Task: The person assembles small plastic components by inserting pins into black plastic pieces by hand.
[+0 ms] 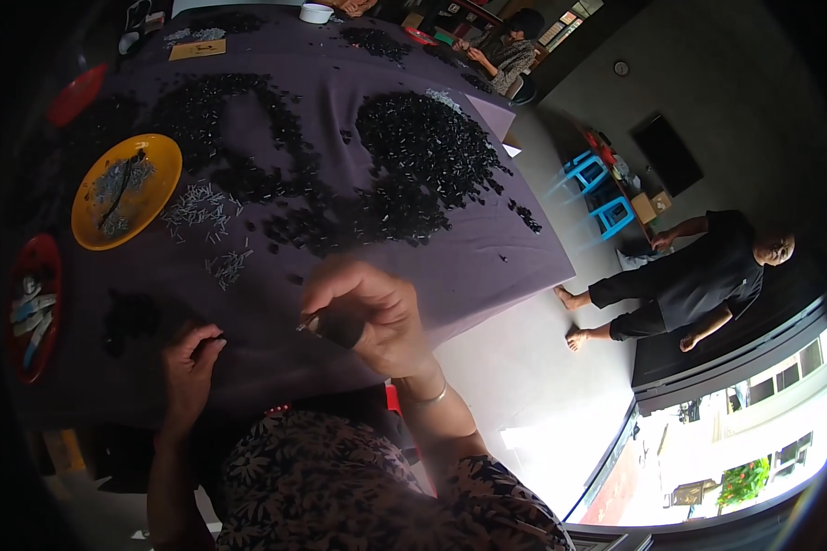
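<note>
Raised over the table's near edge, my right hand (381, 317) is closed round a dark, blurred object (340, 329). A small shiny tip shows at its fingertips; its exact kind is unclear. Lower and to the left, my left hand (191, 363) has thumb and forefinger brought together; anything between them is too small to make out. A small dark heap (129, 317) lies on the cloth beside it. Beyond my hands spreads a large pile of small black pieces (423, 138), with thin grey pins (200, 209) scattered to its left.
A purple cloth covers the table (487, 275). On the left stand a yellow plate (167, 197) of grey pins and a red tray (50, 266) with several tools. A seated person (515, 55) works at the far end; another person (698, 275) stands at right, near blue stools (613, 218).
</note>
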### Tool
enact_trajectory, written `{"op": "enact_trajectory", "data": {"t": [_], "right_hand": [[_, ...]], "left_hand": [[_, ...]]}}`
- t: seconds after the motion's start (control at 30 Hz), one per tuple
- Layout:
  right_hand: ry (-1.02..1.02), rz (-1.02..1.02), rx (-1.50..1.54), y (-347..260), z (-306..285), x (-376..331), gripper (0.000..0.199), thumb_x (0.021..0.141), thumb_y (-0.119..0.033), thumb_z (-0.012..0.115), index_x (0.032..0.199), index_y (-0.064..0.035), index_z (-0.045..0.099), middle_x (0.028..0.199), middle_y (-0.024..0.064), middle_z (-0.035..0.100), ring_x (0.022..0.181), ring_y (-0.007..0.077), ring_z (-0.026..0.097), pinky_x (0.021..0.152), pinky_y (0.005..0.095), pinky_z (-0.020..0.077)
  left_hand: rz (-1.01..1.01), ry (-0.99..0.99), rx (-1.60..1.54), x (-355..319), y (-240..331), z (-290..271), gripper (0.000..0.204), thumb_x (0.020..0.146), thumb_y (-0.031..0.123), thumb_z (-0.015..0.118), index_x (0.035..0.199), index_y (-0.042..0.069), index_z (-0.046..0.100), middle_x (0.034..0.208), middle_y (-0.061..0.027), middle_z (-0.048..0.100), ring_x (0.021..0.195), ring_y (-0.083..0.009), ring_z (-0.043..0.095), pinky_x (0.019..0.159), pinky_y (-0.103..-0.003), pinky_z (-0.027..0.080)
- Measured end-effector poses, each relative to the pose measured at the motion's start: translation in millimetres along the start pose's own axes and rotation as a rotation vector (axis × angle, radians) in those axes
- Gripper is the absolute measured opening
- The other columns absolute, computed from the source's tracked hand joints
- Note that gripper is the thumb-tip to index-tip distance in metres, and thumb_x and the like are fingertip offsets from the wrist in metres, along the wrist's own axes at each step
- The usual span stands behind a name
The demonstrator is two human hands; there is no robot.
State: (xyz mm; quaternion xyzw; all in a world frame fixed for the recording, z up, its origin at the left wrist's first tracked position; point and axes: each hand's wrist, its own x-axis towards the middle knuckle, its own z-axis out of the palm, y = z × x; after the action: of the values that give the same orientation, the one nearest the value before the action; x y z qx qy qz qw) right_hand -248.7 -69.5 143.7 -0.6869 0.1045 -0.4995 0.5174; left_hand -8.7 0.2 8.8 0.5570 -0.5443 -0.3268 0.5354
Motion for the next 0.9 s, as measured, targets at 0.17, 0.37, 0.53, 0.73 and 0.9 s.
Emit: {"op": "enact_trajectory", "data": {"t": [0.17,0.37,0.53,0.73,0.9], "right_hand": [[-0.041,0.140,0.111,13,8,-4,0.007,0.089,0.002,0.061,0.096,0.0012,0.062,0.094,0.0072,0.060,0.086,0.0139,0.059,0.078,0.0264,0.0467],[0.036,-0.072,0.098,4,1,0,0.012,0.090,-0.011,0.065,0.086,-0.0016,0.060,0.077,0.0092,0.058,0.066,0.0156,0.054,0.058,0.0274,0.0457],[0.088,-0.157,0.201,-21,-10,-1,0.022,0.094,-0.020,0.059,0.079,-0.0055,0.052,0.071,0.0056,0.046,0.059,0.0163,0.045,0.050,0.0286,0.0395],[-0.108,-0.428,0.763,-65,-26,-17,0.019,0.092,-0.011,0.058,0.073,-0.0089,0.057,0.070,0.0035,0.054,0.060,0.0127,0.051,0.051,0.0281,0.0388],[-0.071,-0.427,0.733,-68,-15,-25,0.023,0.088,-0.012,0.058,0.065,-0.0076,0.059,0.060,0.0031,0.057,0.056,0.0147,0.052,0.053,0.0280,0.0375]], "left_hand": [[-0.054,-0.013,-0.005,1,3,0,0.011,0.085,-0.002,0.064,0.096,-0.003,0.065,0.088,-0.0027,0.064,0.085,-0.0082,0.057,0.079,-0.023,0.044],[0.000,-0.002,0.023,-1,-2,-1,0.011,0.085,-0.001,0.064,0.096,-0.004,0.066,0.089,-0.0024,0.064,0.084,-0.0085,0.057,0.079,-0.023,0.045],[-0.019,0.003,0.001,-1,-4,0,0.011,0.085,-0.001,0.064,0.096,-0.003,0.066,0.089,-0.0026,0.065,0.084,-0.0086,0.057,0.079,-0.023,0.045],[-0.028,0.012,-0.001,0,1,0,0.011,0.085,-0.002,0.064,0.096,-0.003,0.065,0.089,-0.0026,0.064,0.084,-0.0085,0.057,0.078,-0.023,0.045],[0.034,0.002,0.011,3,-1,4,0.009,0.085,-0.003,0.064,0.094,-0.003,0.065,0.087,-0.0014,0.062,0.081,-0.0075,0.057,0.075,-0.021,0.044]]}}
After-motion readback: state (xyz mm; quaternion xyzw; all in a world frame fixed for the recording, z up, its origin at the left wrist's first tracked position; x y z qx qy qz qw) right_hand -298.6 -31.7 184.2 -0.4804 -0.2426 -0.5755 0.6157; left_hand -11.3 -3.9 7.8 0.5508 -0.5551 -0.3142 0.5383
